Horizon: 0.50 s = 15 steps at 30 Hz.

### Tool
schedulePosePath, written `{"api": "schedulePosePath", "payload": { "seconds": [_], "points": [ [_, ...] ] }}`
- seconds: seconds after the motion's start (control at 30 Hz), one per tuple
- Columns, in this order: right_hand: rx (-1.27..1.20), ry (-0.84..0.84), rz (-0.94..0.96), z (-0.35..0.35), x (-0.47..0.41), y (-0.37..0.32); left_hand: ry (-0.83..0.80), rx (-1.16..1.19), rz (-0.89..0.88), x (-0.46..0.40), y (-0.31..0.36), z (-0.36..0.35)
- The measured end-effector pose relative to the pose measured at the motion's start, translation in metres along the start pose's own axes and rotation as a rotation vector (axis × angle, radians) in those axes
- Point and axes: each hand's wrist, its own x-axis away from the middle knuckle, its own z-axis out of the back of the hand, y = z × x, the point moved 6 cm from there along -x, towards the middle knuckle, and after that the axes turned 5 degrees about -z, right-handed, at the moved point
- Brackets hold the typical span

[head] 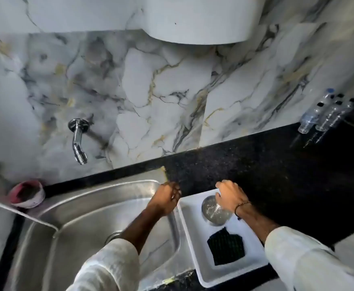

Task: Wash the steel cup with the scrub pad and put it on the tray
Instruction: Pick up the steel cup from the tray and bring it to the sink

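The steel cup [213, 214] stands upright at the far end of the white tray [195, 248], on the black counter right of the sink. My right hand [229, 196] reaches over the cup's far side, its fingers curled down onto the rim. The dark scrub pad [226, 246] lies flat in the tray, just nearer to me than the cup. My left hand [166, 197] hovers over the sink's right rim, fingers loosely apart, holding nothing.
The steel sink [92, 217] fills the lower left, with a wall tap [78, 141] above it. A pink-rimmed bowl [27, 193] sits at the sink's far left corner. Plastic bottles [323, 114] stand at the counter's back right. A white appliance [197, 19] hangs overhead.
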Motion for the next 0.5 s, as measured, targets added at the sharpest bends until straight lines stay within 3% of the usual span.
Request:
{"api": "schedulePosePath", "payload": {
  "seconds": [0.23, 0.33, 0.5],
  "points": [
    [-0.009, -0.181, -0.192, -0.076, 0.01, 0.066, -0.223, -0.013, 0.261, -0.021, 0.004, -0.138],
    [-0.08, -0.21, -0.239, -0.092, 0.008, 0.067, -0.226, 0.0, 0.409, -0.026, 0.0, -0.165],
    [-0.314, -0.109, -0.421, -0.105, 0.001, 0.076, -0.133, 0.084, 0.51, -0.029, -0.007, -0.181]
  ]
}}
